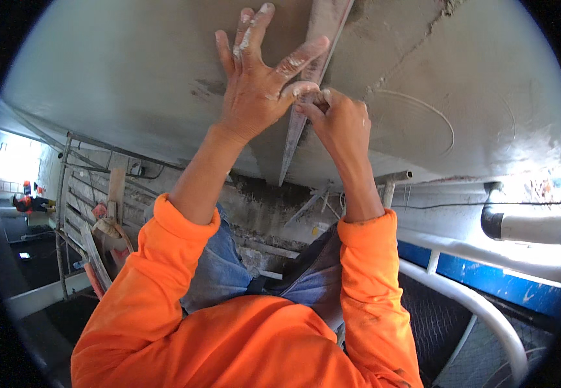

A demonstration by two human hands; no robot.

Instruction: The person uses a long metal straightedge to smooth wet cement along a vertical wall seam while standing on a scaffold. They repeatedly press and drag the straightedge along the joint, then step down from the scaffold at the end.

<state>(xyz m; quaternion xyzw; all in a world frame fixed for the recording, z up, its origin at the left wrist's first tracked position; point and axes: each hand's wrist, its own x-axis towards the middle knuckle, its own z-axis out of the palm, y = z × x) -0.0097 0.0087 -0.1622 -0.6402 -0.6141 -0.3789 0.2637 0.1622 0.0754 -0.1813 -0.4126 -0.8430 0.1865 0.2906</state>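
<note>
Long narrow strip against the grey plastered surface, both hands at its middle stretch.
Strip runs from the top edge of view down between the hands, tapering with perspective to an end above the knees. Left hand: grip released, fingers splayed, thumb reaching across the strip. Right hand: grip curled, thumb and forefinger together at the strip; cannot tell if they pinch its edge or something small. Handling, my read: light for its length, stiff along it, may twist or flex if held at one point; dusty face could slip. Best hold: both long edges, hands well apart. Looks: straight, pinkish-grey, blotchy, pale right edge. Plastered surface is smeared, with a rough seam.
</note>
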